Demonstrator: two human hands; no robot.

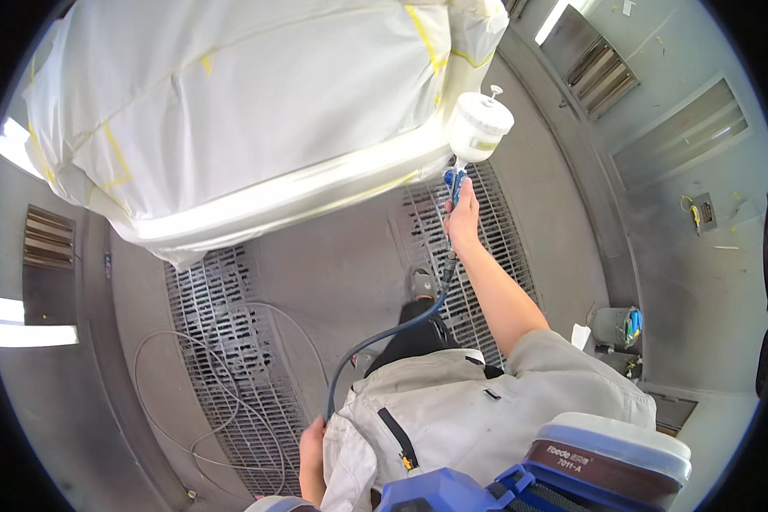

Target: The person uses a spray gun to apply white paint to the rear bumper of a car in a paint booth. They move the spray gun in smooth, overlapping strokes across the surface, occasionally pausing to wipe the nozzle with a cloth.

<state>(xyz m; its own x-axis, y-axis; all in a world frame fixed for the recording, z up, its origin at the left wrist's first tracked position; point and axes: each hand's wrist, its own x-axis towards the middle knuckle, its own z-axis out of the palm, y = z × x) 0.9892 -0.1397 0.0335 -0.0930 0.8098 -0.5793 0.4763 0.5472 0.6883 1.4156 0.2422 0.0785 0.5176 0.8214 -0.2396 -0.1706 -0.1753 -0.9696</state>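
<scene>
My right hand (463,220) is wrapped round the blue handle of a spray gun (455,179), arm stretched forward. A white paint cup (480,128) with a small-stemmed lid sits on top of the gun. From the handle a dark air hose (401,324) curves back across my front to my left hand (312,452). That hand is low by my left side, closed on the hose, its fingers partly hidden. Just left of the gun stands a large body covered in white masking film (273,119) with yellow tape. Along its lower edge runs a glossy white panel (290,192).
Floor gratings (230,341) lie on both sides, and a thin loose hose (175,333) loops over the left one. By the right wall stands a bucket (614,326) with colourful scraps. My respirator (606,461) fills the lower right edge. Grey walls carry louvred vents (602,77).
</scene>
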